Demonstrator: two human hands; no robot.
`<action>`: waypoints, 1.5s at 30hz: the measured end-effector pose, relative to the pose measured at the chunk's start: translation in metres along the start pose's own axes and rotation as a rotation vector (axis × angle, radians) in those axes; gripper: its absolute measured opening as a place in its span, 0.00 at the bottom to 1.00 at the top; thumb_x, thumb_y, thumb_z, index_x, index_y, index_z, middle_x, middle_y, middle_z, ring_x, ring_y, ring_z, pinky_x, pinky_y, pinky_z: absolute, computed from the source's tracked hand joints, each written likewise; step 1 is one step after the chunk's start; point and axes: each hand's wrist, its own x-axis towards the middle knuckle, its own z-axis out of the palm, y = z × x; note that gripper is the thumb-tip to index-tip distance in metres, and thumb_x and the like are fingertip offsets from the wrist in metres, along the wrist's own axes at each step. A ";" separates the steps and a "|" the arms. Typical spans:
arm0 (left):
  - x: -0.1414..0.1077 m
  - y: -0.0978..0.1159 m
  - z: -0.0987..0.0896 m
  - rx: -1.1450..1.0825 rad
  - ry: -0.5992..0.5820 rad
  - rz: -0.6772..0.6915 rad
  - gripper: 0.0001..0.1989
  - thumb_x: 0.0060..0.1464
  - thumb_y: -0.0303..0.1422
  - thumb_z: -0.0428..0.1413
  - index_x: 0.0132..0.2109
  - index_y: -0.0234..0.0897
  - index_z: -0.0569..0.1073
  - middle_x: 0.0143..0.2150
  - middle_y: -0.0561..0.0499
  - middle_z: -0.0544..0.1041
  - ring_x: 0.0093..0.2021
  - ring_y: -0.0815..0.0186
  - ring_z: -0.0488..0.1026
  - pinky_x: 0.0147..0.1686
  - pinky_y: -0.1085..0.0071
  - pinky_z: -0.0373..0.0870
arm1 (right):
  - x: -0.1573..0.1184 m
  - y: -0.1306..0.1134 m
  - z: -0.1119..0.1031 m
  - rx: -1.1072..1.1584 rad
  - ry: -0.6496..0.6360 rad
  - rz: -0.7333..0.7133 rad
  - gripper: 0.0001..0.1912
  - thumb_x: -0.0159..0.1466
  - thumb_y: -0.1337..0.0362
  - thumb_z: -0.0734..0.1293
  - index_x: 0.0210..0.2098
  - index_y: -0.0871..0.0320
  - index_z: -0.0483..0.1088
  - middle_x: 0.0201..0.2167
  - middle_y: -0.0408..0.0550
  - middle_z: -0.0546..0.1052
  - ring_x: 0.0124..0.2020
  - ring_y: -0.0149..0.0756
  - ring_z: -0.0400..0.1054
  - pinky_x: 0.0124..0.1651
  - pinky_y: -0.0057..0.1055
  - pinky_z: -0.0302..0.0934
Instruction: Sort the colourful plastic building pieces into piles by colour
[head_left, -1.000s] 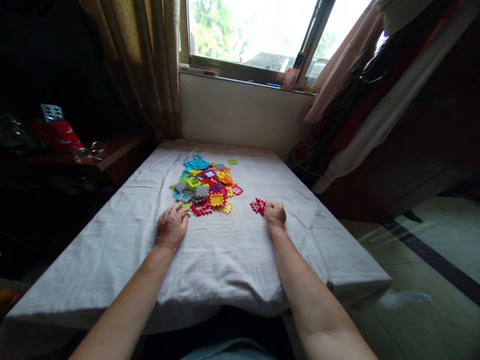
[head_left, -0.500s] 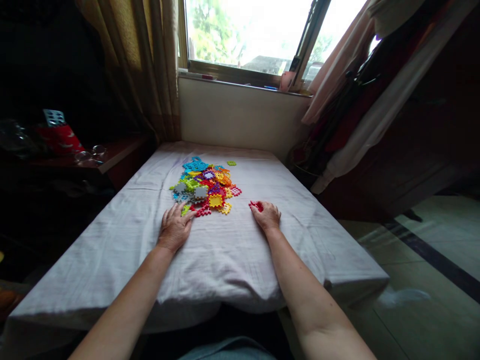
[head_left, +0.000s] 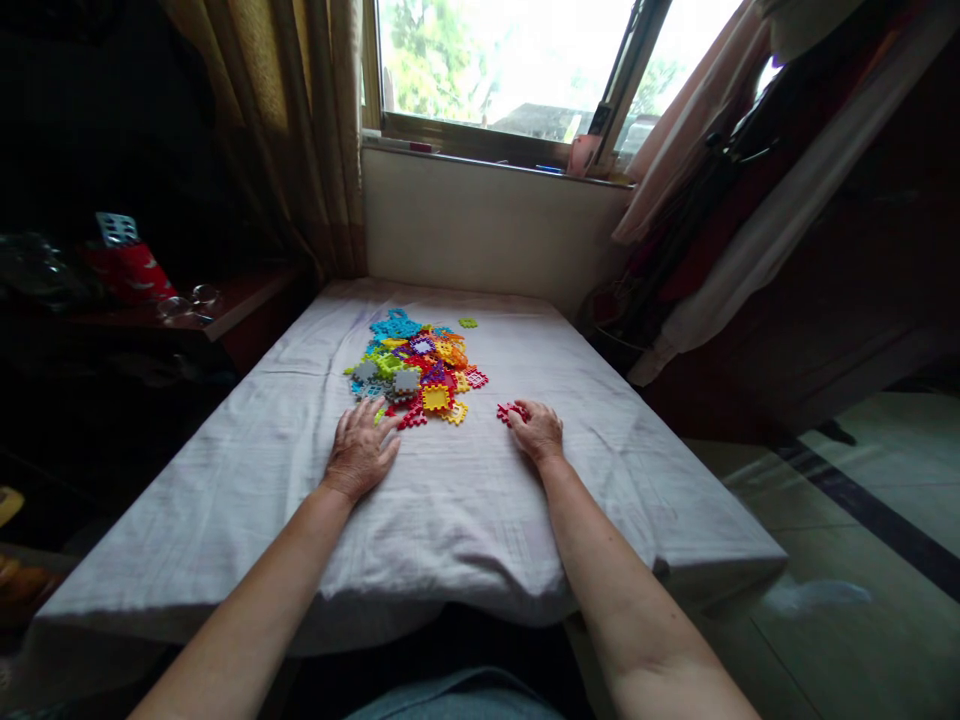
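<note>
A heap of colourful notched plastic pieces (head_left: 422, 372) lies on the white cloth, with blue, green, grey, purple, orange, yellow and red ones in it. At its near left edge rests my left hand (head_left: 363, 448), palm down with fingers spread, fingertips by the grey and red pieces. To the right of the heap, my right hand (head_left: 538, 431) has its fingers curled round a red piece (head_left: 505, 411), which shows partly beyond the fingertips at the cloth. A yellow square piece (head_left: 436, 398) lies on the heap's near side.
One green piece (head_left: 468, 323) lies apart behind the heap. The cloth-covered table (head_left: 247, 480) reaches the wall under the window. On the left, a dark side table (head_left: 255, 297) holds glasses (head_left: 189, 303) and a red container (head_left: 135, 274). Clothes (head_left: 720, 240) hang at right.
The view has shifted slightly. My left hand's fingers are spread a little wider at the heap's edge. My right hand stays at the red piece, more of which now shows.
</note>
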 end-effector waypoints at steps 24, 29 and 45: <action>0.003 0.008 0.000 -0.071 0.030 0.262 0.12 0.61 0.36 0.52 0.46 0.49 0.79 0.62 0.49 0.73 0.66 0.54 0.63 0.66 0.45 0.54 | -0.036 -0.052 -0.002 0.141 -0.095 -0.572 0.12 0.67 0.60 0.63 0.41 0.55 0.78 0.38 0.50 0.81 0.41 0.38 0.73 0.50 0.33 0.61; 0.007 0.028 0.005 -0.067 0.009 0.395 0.11 0.62 0.37 0.52 0.46 0.49 0.79 0.60 0.49 0.75 0.64 0.56 0.66 0.66 0.47 0.54 | -0.043 -0.063 0.010 0.371 -0.250 -0.457 0.14 0.63 0.57 0.68 0.46 0.53 0.76 0.32 0.43 0.81 0.30 0.31 0.72 0.39 0.27 0.63; 0.015 0.013 0.002 0.106 -0.004 -0.049 0.16 0.57 0.42 0.55 0.49 0.42 0.78 0.66 0.42 0.67 0.68 0.48 0.59 0.67 0.45 0.49 | 0.003 0.016 -0.026 0.305 0.210 0.378 0.18 0.61 0.59 0.63 0.48 0.59 0.74 0.33 0.48 0.80 0.34 0.37 0.72 0.36 0.29 0.61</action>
